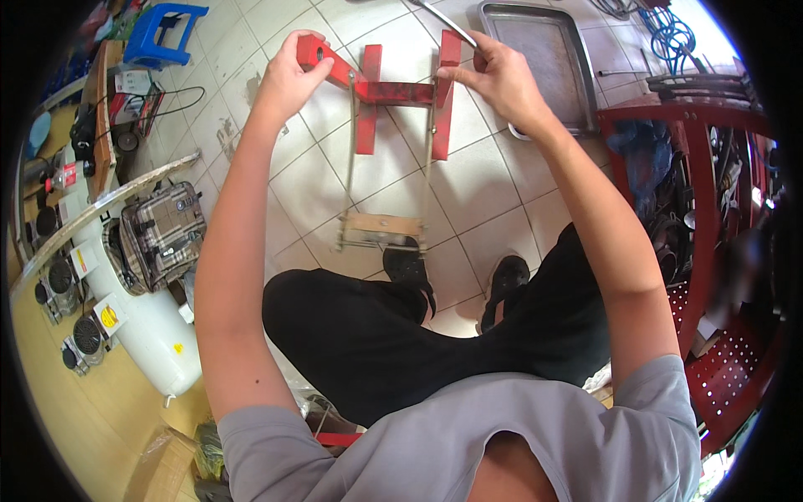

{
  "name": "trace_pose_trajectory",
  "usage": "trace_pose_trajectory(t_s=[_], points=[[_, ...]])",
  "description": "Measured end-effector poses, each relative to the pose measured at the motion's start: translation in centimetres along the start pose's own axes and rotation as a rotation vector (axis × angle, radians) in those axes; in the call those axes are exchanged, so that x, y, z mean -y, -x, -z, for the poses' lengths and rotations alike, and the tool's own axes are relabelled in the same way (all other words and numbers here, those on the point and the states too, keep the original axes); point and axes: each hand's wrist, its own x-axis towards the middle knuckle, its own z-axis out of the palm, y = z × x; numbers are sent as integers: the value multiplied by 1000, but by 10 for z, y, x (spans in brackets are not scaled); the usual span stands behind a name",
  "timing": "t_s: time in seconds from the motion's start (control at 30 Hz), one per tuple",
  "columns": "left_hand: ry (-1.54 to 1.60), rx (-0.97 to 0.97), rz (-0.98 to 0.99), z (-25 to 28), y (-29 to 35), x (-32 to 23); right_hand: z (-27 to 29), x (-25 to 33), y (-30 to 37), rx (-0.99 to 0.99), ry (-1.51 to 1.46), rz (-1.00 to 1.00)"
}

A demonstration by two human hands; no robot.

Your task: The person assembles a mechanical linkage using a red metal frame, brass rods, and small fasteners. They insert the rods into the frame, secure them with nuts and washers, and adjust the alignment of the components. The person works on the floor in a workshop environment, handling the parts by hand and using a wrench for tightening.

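above the tiled floor [493,180], out in front of my knees, i hold a red metal frame [393,90] up in both hands. my left hand [288,79] is wrapped around the left red bar near its top end, fingers closed on it, thumb side toward me. my right hand [500,77] pinches the top of the right red bar, fingers shut on the edge. two thin rods [428,180] hang down from the crossbar to a small wooden plate [383,226], which sits just above my left shoe [407,266].

i judge the frame stiff and fairly heavy, painted steel with hard edges, so a grip on the two outer bars suits it; the thin rods look likelier to flex or swing. a metal tray [539,58] lies on the floor beyond my right hand, and a red rack [698,180] stands to the right.
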Motion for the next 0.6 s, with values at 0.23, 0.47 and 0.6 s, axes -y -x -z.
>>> trace_pose_trajectory(t_s=[0.23, 0.47, 0.6], points=[[-17, -56, 200, -16, 78, -44, 11, -11, -20, 106, 36, 134], [-193, -268, 72, -16, 92, -49, 25, 10, 72, 76, 148, 23], [25, -290, 70, -6, 60, -118, -4, 1, 76, 133, 570, 96]])
